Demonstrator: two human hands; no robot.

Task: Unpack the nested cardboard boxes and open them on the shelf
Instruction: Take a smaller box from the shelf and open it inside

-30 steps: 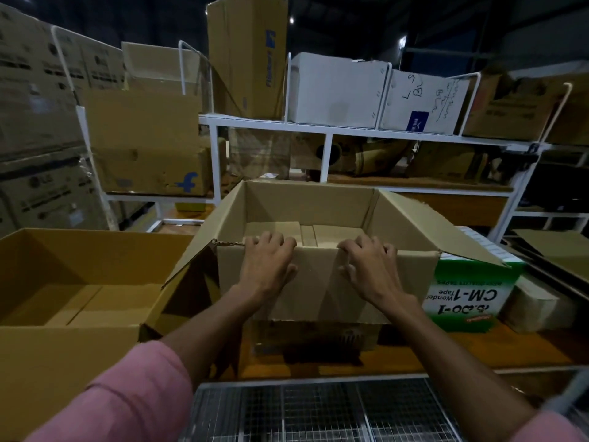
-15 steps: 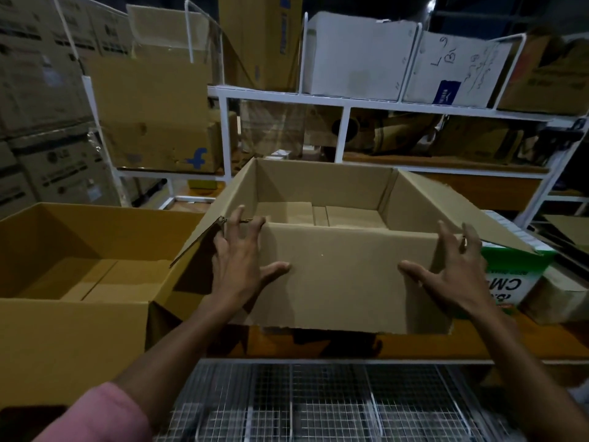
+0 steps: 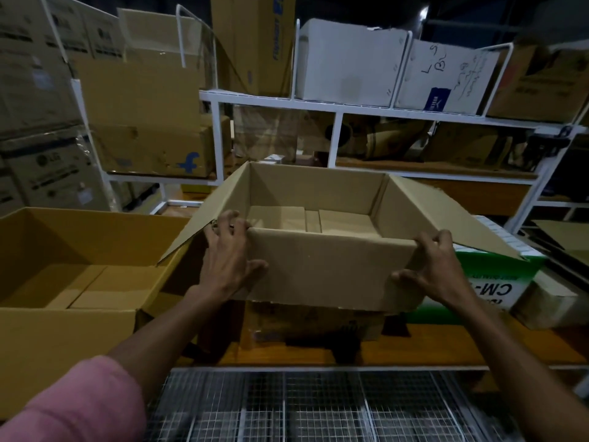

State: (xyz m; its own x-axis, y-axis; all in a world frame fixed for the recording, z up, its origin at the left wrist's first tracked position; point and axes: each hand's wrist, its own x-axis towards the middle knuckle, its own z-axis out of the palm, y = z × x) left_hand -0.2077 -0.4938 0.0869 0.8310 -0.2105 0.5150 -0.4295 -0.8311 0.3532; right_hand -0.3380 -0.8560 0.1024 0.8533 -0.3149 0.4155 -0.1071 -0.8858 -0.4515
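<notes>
An open brown cardboard box [image 3: 328, 269] sits in the middle, its side flaps spread out left and right and its bottom flaps visible inside. My left hand [image 3: 228, 255] grips the box's near left corner, fingers curled over the rim and thumb on the front wall. My right hand [image 3: 428, 271] grips the near right corner the same way. The box rests above another flattened carton on the wooden shelf board [image 3: 462, 346]. A larger open yellow-brown box [image 3: 63, 333] stands to the left, with nothing inside.
A green and white tape carton [image 3: 484, 285] lies right of the box, with a small box [image 3: 548, 301] beside it. A wire mesh surface [image 3: 318, 406] runs along the near edge. White metal racks [image 3: 338, 106] behind hold several cartons. Stacked cartons fill the far left.
Both hands moved from the middle of the box's front rim outward to its two near corners. The box now sits nearer and slightly higher in view.
</notes>
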